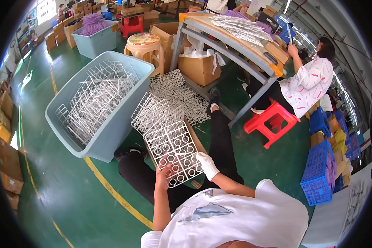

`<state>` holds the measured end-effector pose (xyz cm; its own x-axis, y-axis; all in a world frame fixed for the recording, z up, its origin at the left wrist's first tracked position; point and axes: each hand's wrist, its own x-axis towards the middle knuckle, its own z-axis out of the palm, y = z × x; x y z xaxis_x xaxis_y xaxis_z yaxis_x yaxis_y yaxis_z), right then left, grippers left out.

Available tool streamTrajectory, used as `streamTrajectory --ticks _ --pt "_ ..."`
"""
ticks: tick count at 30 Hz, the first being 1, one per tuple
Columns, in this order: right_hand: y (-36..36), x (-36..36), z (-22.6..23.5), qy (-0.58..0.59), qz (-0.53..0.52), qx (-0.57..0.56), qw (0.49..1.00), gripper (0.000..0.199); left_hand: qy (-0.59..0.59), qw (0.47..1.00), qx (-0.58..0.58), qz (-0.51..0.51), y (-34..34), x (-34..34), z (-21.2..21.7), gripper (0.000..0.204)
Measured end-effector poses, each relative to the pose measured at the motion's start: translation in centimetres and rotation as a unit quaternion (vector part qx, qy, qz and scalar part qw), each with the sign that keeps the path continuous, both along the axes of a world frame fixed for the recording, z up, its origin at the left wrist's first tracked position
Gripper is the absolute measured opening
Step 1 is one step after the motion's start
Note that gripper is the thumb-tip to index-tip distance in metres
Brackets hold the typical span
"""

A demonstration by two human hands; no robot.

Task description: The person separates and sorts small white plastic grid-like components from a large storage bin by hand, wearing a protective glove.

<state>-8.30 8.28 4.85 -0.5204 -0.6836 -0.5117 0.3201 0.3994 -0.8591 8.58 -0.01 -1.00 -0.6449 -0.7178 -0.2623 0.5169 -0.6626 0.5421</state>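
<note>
A white plastic sprue frame (172, 153) with rows of rings tilts above my lap. My bare left hand (164, 175) closes on its lower left edge. At its right edge, my right hand (208, 166) in a white glove has its fingers closed on the rim. Some of the fingers are hidden behind the sprue or inside the glove. Just beyond, more white sprue frames (153, 110) lean in a heap between my legs. A brown cardboard edge (195, 138) shows under them.
To the left stands a large pale blue tub (56, 108) full of white sprues. A loose pile (194, 105) lies on the green floor beyond. A metal-legged table (252, 68) rises at the right, where a co-worker (306, 87) sits on a red stool (266, 124).
</note>
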Motion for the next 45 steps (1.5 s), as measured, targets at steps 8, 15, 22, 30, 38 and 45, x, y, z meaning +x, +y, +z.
streamTrajectory --ticks 8,15,22,30,38,45 --pt "-1.1 -5.4 -4.9 0.038 0.050 -0.034 0.997 0.019 -0.037 0.997 0.021 -0.071 0.0 -2.3 1.1 0.057" --pt "-4.0 -9.6 -4.5 0.108 0.112 0.045 0.987 0.026 -0.043 0.987 0.021 -0.152 -3.0 -5.4 2.0 0.053" --pt "-6.4 -10.9 -3.9 0.500 0.080 -0.078 0.859 0.018 -0.116 0.976 -0.011 -0.181 -7.4 -6.8 0.1 0.054" --pt "-5.7 -7.8 -8.4 0.508 0.263 -0.048 0.819 0.015 -0.202 0.966 0.023 -0.159 -4.8 -8.0 -3.5 0.045" --pt "-4.0 -6.9 -10.9 0.453 0.267 -0.061 0.848 0.014 -0.197 0.974 0.099 -0.049 -1.3 -7.1 -7.4 0.038" --pt "-3.1 -9.3 -7.9 0.151 0.169 0.113 0.967 0.021 -0.165 0.979 0.106 -0.051 0.2 -8.1 -6.3 0.038"
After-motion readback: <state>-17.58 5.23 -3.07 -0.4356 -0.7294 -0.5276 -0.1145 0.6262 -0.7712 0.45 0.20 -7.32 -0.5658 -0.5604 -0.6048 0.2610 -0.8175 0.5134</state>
